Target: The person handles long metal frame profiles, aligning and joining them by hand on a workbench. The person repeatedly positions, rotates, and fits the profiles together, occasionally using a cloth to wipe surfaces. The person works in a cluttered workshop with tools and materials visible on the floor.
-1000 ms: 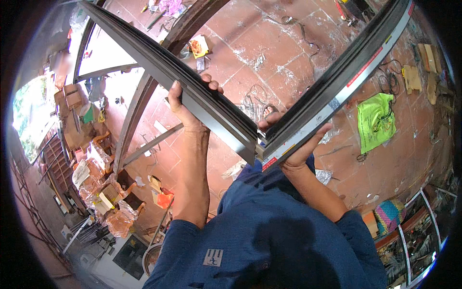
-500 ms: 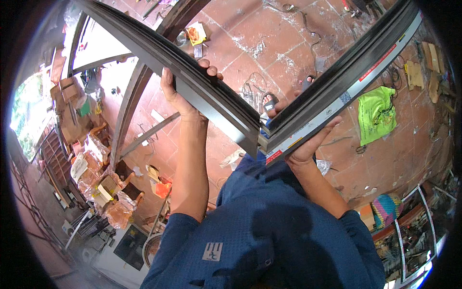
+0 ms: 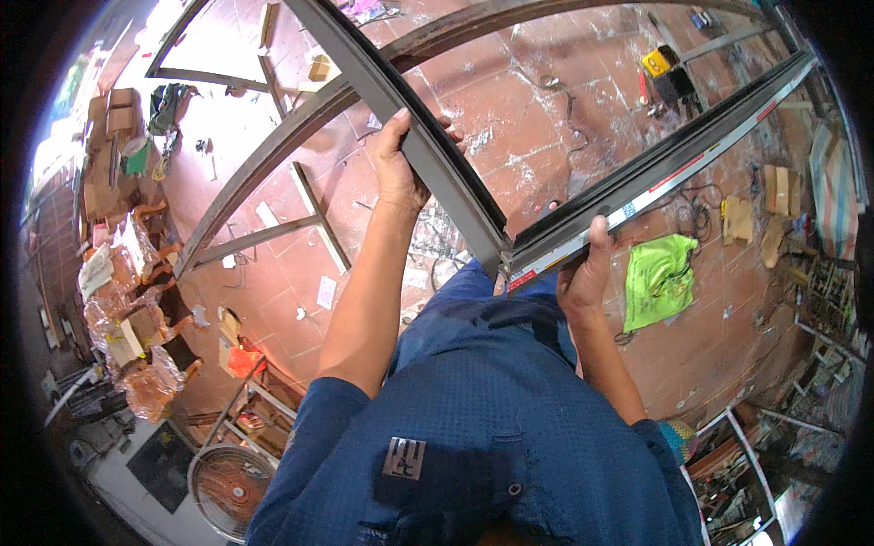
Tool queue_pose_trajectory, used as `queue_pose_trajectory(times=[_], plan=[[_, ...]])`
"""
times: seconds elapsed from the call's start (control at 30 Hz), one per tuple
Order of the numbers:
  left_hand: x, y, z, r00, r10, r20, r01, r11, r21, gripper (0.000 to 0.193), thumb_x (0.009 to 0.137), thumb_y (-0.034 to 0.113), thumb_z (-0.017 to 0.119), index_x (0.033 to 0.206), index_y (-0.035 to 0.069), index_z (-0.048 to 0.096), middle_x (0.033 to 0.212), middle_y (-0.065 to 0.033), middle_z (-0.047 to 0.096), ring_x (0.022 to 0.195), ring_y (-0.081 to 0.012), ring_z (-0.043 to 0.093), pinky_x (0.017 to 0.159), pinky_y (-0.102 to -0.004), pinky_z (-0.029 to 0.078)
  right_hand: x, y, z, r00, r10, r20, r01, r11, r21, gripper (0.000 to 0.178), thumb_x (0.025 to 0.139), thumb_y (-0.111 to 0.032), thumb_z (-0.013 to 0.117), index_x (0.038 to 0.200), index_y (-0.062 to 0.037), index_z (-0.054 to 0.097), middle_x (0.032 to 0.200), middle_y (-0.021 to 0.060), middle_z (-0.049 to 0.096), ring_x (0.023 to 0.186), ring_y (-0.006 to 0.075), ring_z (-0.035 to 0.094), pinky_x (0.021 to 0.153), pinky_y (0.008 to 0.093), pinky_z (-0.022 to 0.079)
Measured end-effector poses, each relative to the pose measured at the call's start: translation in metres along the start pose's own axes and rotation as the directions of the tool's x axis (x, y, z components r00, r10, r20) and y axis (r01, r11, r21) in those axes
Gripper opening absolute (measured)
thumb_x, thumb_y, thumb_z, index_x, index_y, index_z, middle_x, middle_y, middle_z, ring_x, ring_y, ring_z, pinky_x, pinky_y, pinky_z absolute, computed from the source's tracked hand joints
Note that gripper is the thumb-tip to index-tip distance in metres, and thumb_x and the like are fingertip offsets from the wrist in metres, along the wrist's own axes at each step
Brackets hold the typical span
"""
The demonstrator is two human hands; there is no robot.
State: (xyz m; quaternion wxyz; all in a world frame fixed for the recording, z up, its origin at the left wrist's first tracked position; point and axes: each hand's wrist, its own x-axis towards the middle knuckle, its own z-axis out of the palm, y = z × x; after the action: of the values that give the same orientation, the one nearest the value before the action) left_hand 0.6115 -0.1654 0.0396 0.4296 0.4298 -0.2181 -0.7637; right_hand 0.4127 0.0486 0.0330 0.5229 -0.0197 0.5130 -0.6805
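Observation:
In front of my waist two dark grey metal profile bars meet in a V-shaped corner. My left hand (image 3: 401, 168) is closed around the left bar (image 3: 448, 187), thumb on the near side and fingertips showing past its far edge. My right hand (image 3: 585, 273) grips the right bar (image 3: 669, 168) near the corner, its thumb over the outer edge and its other fingers mostly hidden underneath. A white and red film strip (image 3: 687, 171) runs along that bar's outer side. Both bars slant up and away from me.
A larger brown curved frame (image 3: 273, 150) lies beyond the bars. A bright green bag (image 3: 660, 287) rests on the tiled floor to the right. Plastic-wrapped furniture (image 3: 132, 318) is at the left, a round fan (image 3: 232, 491) at the lower left, a metal rack (image 3: 751, 464) at the lower right.
The bars' near ends, earlier apart with a gap, now meet at the corner. My left hand shows farther right in view. My right thumb now lies over the strip's edge.

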Motion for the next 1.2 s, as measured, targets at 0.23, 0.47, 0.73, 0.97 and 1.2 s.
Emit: queue_pose_trajectory(times=[0.23, 0.47, 0.73, 0.97, 1.2], plan=[[-0.021, -0.016, -0.009, 0.994, 0.019, -0.109, -0.009, 0.995, 0.095, 0.034, 0.1, 0.033, 0.068, 0.112, 0.001, 0.066, 0.092, -0.0108, 0.071, 0.079, -0.0237, 0.072, 0.075, -0.0396, 0.063, 0.001, -0.032, 0.016, 0.991, 0.133, -0.034, -0.136, 0.987, -0.083, 0.035, 0.108, -0.043, 0.061, 0.113, -0.0087, 0.065, 0.105, 0.0035, 0.072, 0.096, 0.0168, 0.072, 0.085, 0.0359, 0.06], [-0.077, -0.039, 0.009, 0.989, -0.042, -0.144, 0.06, 0.99, 0.124, 0.049, 0.095, 0.027, 0.077, 0.127, -0.002, 0.055, 0.099, -0.0109, 0.068, 0.081, -0.0208, 0.071, 0.069, -0.0378, 0.063, 0.012, -0.046, -0.004, 0.969, 0.242, 0.04, -0.232, 0.957, -0.172, 0.034, 0.106, -0.038, 0.065, 0.114, -0.0049, 0.068, 0.103, 0.0059, 0.073, 0.093, 0.0198, 0.074, 0.084, 0.038, 0.061], [-0.1, -0.049, 0.028, 0.968, 0.014, -0.251, 0.037, 0.98, 0.195, 0.059, 0.094, 0.028, 0.079, 0.135, -0.004, 0.052, 0.104, -0.0121, 0.068, 0.08, -0.0195, 0.073, 0.068, -0.0354, 0.064, 0.056, -0.074, -0.04, 0.962, 0.252, 0.104, -0.224, 0.947, -0.229, 0.04, 0.109, -0.045, 0.057, 0.122, -0.0076, 0.066, 0.103, 0.0056, 0.075, 0.088, 0.0211, 0.074, 0.073, 0.0373, 0.061], [-0.104, -0.06, 0.047, 0.917, 0.13, -0.376, -0.051, 0.976, 0.212, 0.055, 0.096, 0.026, 0.076, 0.135, -0.004, 0.052, 0.107, -0.011, 0.068, 0.09, -0.0181, 0.071, 0.079, -0.0341, 0.062, 0.097, -0.148, -0.032, 0.981, 0.115, 0.153, -0.115, 0.993, -0.009, 0.031, 0.111, -0.04, 0.058, 0.122, -0.0126, 0.066, 0.107, 0.0022, 0.075, 0.099, 0.0181, 0.073, 0.086, 0.0368, 0.059], [-0.111, -0.087, 0.049, 0.849, 0.247, -0.467, -0.068, 0.928, 0.368, 0.05, 0.1, 0.028, 0.073, 0.133, -0.006, 0.056, 0.111, -0.0113, 0.07, 0.092, -0.0151, 0.067, 0.083, -0.0308, 0.056, 0.166, -0.194, -0.071, 0.999, 0.052, -0.006, -0.052, 0.996, 0.068, 0.04, 0.104, -0.042, 0.071, 0.13, -0.0123, 0.064, 0.115, 0.0, 0.072, 0.104, 0.0154, 0.069, 0.094, 0.0361, 0.057]])
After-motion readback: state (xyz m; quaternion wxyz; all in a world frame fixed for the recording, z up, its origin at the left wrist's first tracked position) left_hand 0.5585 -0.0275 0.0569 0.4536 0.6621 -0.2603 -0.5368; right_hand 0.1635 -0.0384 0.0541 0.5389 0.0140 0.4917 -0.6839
